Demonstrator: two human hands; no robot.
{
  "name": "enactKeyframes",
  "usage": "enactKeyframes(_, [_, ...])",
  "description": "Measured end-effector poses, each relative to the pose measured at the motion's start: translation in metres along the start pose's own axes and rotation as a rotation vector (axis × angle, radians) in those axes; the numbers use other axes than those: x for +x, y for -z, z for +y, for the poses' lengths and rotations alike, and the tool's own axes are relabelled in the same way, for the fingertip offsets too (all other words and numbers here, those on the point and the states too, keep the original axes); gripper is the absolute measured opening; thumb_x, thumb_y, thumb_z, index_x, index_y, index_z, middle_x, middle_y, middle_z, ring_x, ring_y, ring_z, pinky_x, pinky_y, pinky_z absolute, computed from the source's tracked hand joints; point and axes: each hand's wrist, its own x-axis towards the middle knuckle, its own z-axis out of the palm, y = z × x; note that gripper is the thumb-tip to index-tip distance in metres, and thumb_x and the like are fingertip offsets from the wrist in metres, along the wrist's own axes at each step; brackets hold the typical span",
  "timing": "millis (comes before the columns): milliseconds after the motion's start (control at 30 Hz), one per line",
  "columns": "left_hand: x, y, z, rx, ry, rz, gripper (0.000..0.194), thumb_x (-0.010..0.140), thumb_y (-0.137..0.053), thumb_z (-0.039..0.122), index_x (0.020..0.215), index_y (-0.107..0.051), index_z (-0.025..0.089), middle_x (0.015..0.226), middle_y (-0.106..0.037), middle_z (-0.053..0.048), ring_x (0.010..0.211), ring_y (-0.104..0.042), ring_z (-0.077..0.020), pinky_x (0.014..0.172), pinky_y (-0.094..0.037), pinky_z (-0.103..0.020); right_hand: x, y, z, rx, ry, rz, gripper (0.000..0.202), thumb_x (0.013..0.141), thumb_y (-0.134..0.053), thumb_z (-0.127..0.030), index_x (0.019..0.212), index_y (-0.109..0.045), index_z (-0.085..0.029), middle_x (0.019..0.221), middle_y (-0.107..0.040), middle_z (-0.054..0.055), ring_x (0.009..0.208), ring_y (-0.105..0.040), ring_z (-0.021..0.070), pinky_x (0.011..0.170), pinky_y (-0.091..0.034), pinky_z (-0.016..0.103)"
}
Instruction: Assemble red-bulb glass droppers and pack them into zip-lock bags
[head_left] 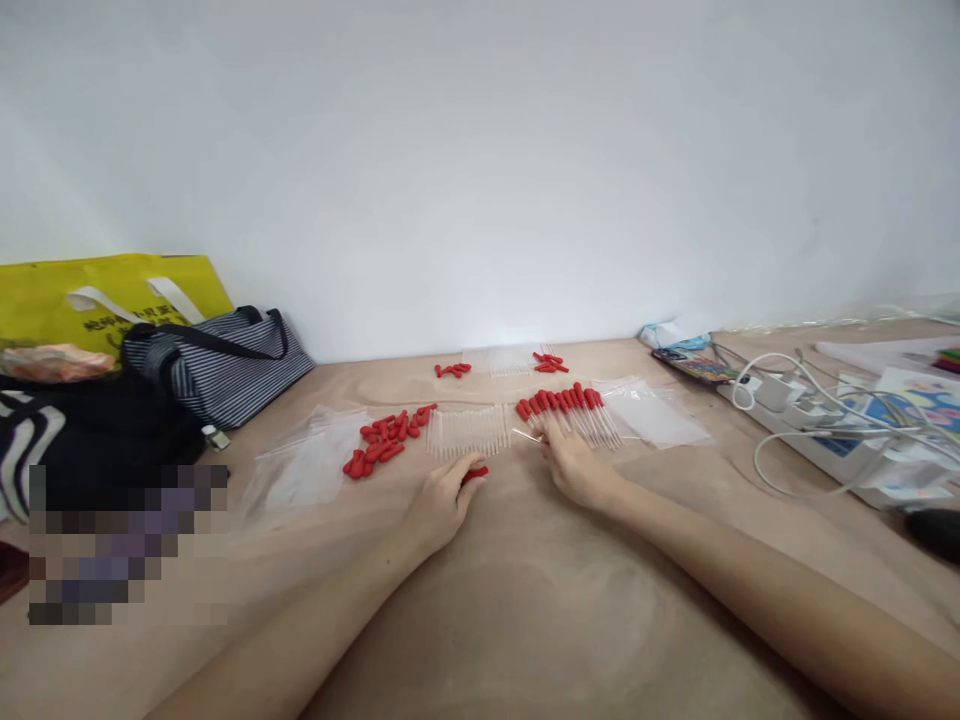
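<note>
Head view: my left hand [442,500] pinches one red rubber bulb [474,473] at the near edge of the bare glass pipettes [466,430]. My right hand [574,462] grips a clear pipette [527,435] beside the finished row of red-capped droppers [570,408]. I'd judge it roughly half done: loose bulbs [382,440] remain. The plastic bags [652,410] look empty.

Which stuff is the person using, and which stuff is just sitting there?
Being used:
left hand holding a red cap
right hand at the capped droppers
loose red caps
bare clear tubes

Just sitting there:
striped bag
yellow bag
white cables
</note>
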Motion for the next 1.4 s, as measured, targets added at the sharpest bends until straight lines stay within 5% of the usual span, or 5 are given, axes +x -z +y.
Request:
enactKeyframes(133, [0.003, -0.001, 0.002, -0.066, -0.014, 0.008, 0.023, 0.083, -0.045, 0.02, 0.104, -0.054, 0.015, 0.095, -0.061, -0.007, 0.086, -0.058, -0.0175, 0.078, -0.046, -0.031, -0.011, -0.008, -0.004, 0.143, 0.087, 0.002, 0.039, 0.08, -0.032, -0.005, 0.116, -0.042, -0.016, 0.103, -0.057, 0.01, 0.09, -0.053, 0.018, 0.074, -0.04, 0.031])
enactKeyframes(400, [0.004, 0.001, 0.006, -0.094, -0.025, 0.003, 0.016, 0.083, -0.044, 0.017, 0.089, -0.059, 0.015, 0.089, -0.061, -0.005, 0.083, -0.057, -0.0156, 0.076, -0.046, -0.029, -0.013, -0.011, -0.015, 0.215, 0.153, -0.029, 0.035, 0.081, -0.037, -0.007, 0.111, -0.049, -0.018, 0.091, -0.056, 0.008, 0.085, -0.052, 0.0164, 0.075, -0.04, 0.031])
enactKeyframes(933, [0.002, 0.004, 0.008, -0.134, 0.024, -0.03, 0.016, 0.086, -0.04, 0.024, 0.086, -0.055, 0.017, 0.076, -0.062, 0.0, 0.068, -0.057, -0.0131, 0.064, -0.044, -0.023, -0.013, -0.009, -0.02, 0.089, 0.161, -0.152, 0.034, 0.086, -0.037, -0.016, 0.117, -0.05, -0.021, 0.078, -0.061, 0.003, 0.071, -0.052, 0.0137, 0.069, -0.029, 0.028])
enactKeyframes(1400, [-0.002, 0.002, 0.006, -0.057, -0.14, -0.101, 0.017, 0.085, -0.04, 0.021, 0.081, -0.055, 0.016, 0.073, -0.059, -0.003, 0.069, -0.054, -0.0141, 0.064, -0.042, -0.025, -0.01, -0.001, -0.019, -0.007, 0.289, -0.202, 0.032, 0.086, -0.037, -0.019, 0.111, -0.055, -0.025, 0.086, -0.065, 0.003, 0.066, -0.053, 0.0112, 0.065, -0.022, 0.028])
